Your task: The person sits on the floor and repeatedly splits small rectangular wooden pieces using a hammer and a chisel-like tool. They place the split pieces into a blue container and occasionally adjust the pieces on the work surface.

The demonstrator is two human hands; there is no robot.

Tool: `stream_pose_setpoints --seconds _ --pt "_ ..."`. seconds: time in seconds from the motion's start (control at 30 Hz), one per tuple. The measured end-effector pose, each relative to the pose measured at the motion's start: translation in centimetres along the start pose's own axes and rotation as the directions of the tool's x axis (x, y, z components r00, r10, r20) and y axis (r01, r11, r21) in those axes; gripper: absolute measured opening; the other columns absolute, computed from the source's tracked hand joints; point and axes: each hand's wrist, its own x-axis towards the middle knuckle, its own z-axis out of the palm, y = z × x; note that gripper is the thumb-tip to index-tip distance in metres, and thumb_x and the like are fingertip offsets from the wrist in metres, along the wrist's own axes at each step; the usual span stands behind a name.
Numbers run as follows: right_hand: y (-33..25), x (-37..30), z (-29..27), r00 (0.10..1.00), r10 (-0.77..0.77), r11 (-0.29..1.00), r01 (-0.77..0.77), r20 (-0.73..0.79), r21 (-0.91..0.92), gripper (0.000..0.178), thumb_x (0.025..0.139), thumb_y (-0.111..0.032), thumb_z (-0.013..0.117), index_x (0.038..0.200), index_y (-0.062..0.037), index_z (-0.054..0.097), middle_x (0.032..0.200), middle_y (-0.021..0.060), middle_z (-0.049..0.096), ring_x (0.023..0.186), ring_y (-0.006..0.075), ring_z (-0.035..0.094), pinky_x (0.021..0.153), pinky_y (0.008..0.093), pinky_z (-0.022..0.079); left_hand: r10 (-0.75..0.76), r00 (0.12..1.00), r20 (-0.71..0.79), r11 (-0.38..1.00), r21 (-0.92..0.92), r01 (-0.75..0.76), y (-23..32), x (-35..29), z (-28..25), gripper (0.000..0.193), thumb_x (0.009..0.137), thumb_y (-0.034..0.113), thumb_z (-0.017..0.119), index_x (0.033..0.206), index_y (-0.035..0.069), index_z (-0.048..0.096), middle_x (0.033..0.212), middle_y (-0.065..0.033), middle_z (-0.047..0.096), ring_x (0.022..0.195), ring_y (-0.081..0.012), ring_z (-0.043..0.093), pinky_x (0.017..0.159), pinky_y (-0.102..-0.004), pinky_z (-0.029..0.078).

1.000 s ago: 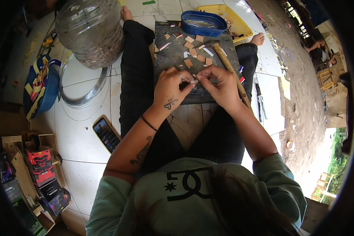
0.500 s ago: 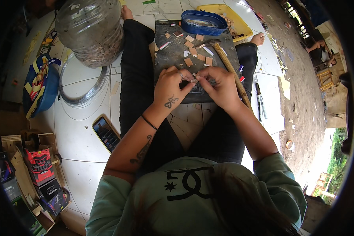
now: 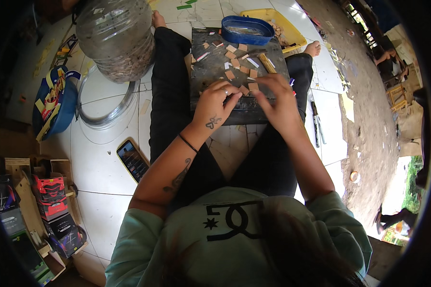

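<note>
My left hand [image 3: 216, 103] is over the near left part of a dark square board [image 3: 206, 69] between my legs. Its thumb and forefinger are pinched together, and whatever they hold is too small to make out. To the right, my right hand [image 3: 278, 103] has its fingers apart, slightly blurred, above the hammer [image 3: 267, 63] and hiding most of its wooden handle. Small brown wooden squares [image 3: 230, 75] lie scattered on the board. Two more, one of them a wooden piece [image 3: 244, 90], lie between my hands. White slivers [image 3: 252, 62] are among them.
A blue oval tub [image 3: 246, 40] of thin sticks stands at the board's far edge, before a yellow tray [image 3: 297, 36]. Leftward are a big clear plastic container [image 3: 117, 43], a wire coil [image 3: 88, 119], a blue basin [image 3: 64, 119] and a phone [image 3: 132, 159]. Pens [image 3: 316, 124] lie right.
My right hand has parted from the left and opened, moving right over the hammer handle. The left stays pinched, slightly lower. Wooden squares show between them now.
</note>
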Motion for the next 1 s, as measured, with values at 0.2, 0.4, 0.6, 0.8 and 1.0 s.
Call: stream_pose_setpoints --seconds 0.2,0.4,0.6,0.8,1.0 --pt "1.5 -7.3 -4.5 0.826 0.548 0.771 -0.435 0.135 -0.465 0.058 0.083 -0.007 0.065 0.136 -0.0077 0.041 0.127 0.0201 0.048 0.110 0.0392 0.056 0.090 0.0460 0.047 0.028 0.999 -0.020 1.000 -0.006 -0.028 -0.4 -0.1 0.3 0.008 0.083 0.005 0.068 0.082 -0.002 0.066 0.080 -0.0113 0.063 0.074 -0.0274 0.062 0.067 -0.0347 0.049" --pt "-0.1 -9.5 -7.2 0.873 0.430 0.900 -0.434 0.231 -0.034 0.042 0.097 -0.009 0.050 0.139 -0.0061 0.042 0.103 0.0220 0.059 0.085 0.0321 0.066 0.075 0.0384 0.052 0.108 0.994 -0.034 0.993 0.053 -0.106 -0.6 -0.1 0.4 0.007 0.084 0.004 0.068 0.081 -0.002 0.065 0.078 -0.0093 0.063 0.070 -0.0231 0.062 0.061 -0.0313 0.047" --pt "-6.9 -11.6 -13.4 0.710 0.549 0.791 -0.612 0.441 -0.001 0.041 0.101 -0.011 0.045 0.141 -0.0057 0.043 0.092 0.0213 0.063 0.077 0.0306 0.064 0.076 0.0361 0.050 0.124 0.991 -0.040 0.992 0.035 -0.123 -0.5 -0.1 0.5 0.007 0.084 0.004 0.067 0.081 -0.001 0.064 0.077 -0.0096 0.062 0.068 -0.0238 0.061 0.060 -0.0312 0.047" --pt "-8.8 -12.6 -14.2 0.809 0.440 0.896 -0.423 0.390 -0.134 0.046 0.098 -0.007 0.048 0.143 -0.0094 0.041 0.106 0.0250 0.062 0.092 0.0404 0.066 0.080 0.0437 0.051 0.125 0.992 -0.031 0.991 0.050 -0.123 -0.4 -0.3 0.5 0.006 0.083 0.003 0.067 0.082 -0.002 0.063 0.080 -0.0126 0.060 0.073 -0.0299 0.059 0.066 -0.0358 0.047" --pt "-8.7 -12.9 -13.9 0.863 0.383 0.923 -0.370 0.329 -0.104 0.047 0.097 -0.005 0.049 0.143 -0.0094 0.042 0.105 0.0249 0.062 0.090 0.0404 0.066 0.079 0.0427 0.052 0.114 0.993 -0.020 0.992 0.057 -0.113 -0.4 -0.4 0.5 0.006 0.081 0.002 0.067 0.081 -0.002 0.063 0.081 -0.0130 0.059 0.076 -0.0312 0.059 0.069 -0.0367 0.047"
